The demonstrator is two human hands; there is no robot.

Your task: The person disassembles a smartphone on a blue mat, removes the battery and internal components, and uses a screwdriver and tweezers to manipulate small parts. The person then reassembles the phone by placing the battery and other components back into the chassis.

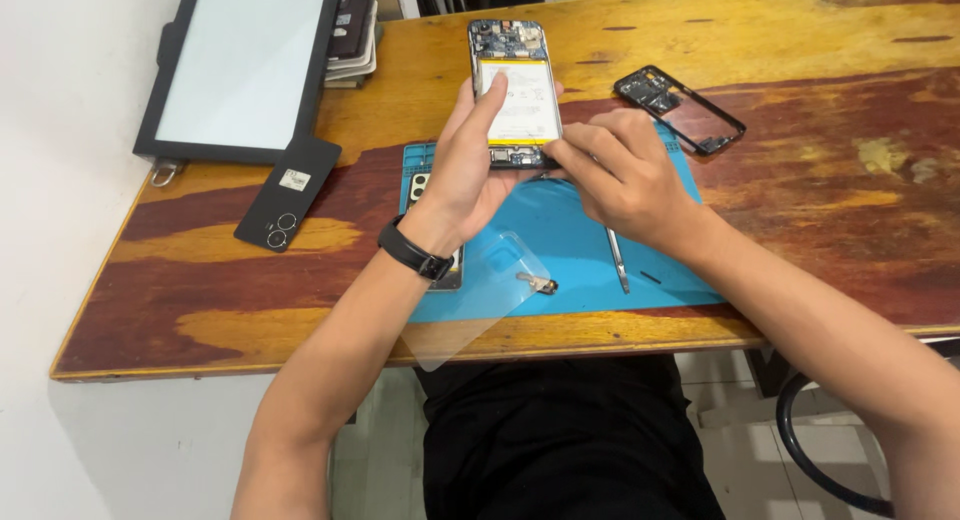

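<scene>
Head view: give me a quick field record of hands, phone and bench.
left hand: holds the opened phone, index finger on its battery
right hand: fingertips at the phone's lower end
mat: blue work mat under both hands
on mat: tweezers, clear film
right of phone: black phone frame
left of mat: black back cover, flat panel

Two bare forearms are seen, no sleeves shown. A slim black band with a smooth rectangular face (415,252) is worn on the left wrist. The right wrist is left bare. A plain black garment (560,440) is worn on the torso below.
</scene>
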